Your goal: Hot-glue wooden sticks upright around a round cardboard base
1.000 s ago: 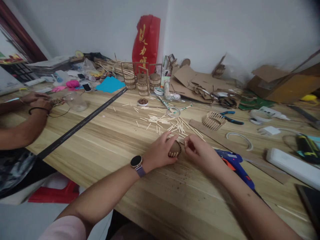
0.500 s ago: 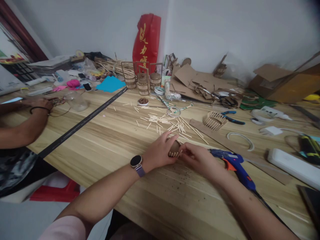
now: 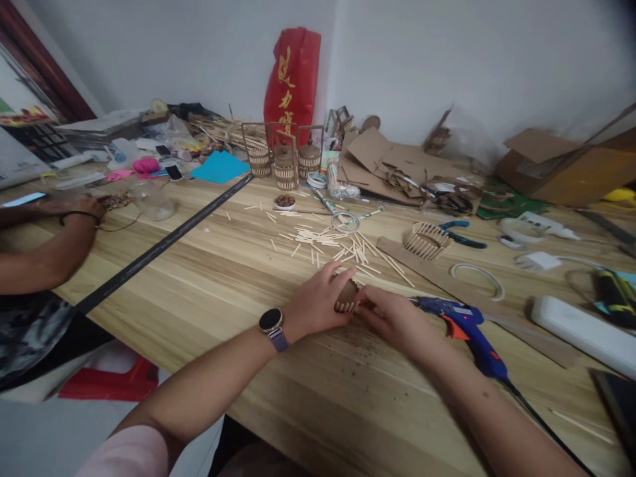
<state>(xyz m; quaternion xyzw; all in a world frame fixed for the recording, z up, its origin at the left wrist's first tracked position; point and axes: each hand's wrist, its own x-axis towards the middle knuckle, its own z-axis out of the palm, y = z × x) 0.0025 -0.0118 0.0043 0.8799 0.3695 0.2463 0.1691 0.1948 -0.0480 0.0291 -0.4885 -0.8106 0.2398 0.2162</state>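
Note:
My left hand (image 3: 320, 299), with a watch on its wrist, is closed around a small round brown basket piece (image 3: 346, 296) edged with short light sticks. At the right side of that piece, my right hand (image 3: 385, 313) has its fingers pinched together against the rim. Whether a small stick is between those fingertips is hidden. Just beyond my hands, loose cut sticks (image 3: 354, 248) lie scattered on the wooden table (image 3: 223, 278). A blue glue gun (image 3: 467, 324) with an orange trigger rests to the right of my right hand.
A ring of upright sticks (image 3: 427, 240) and blue-handled pliers (image 3: 464, 235) lie behind the glue gun. Little handled baskets (image 3: 285, 165) stand at the back before a red bag (image 3: 293, 79). At left, another person's arm (image 3: 59, 255) rests on the table beside a clear jar (image 3: 154, 202).
My right hand has shifted very slightly at the rim of the basket piece. My left hand keeps its hold, and the things on the table have not moved.

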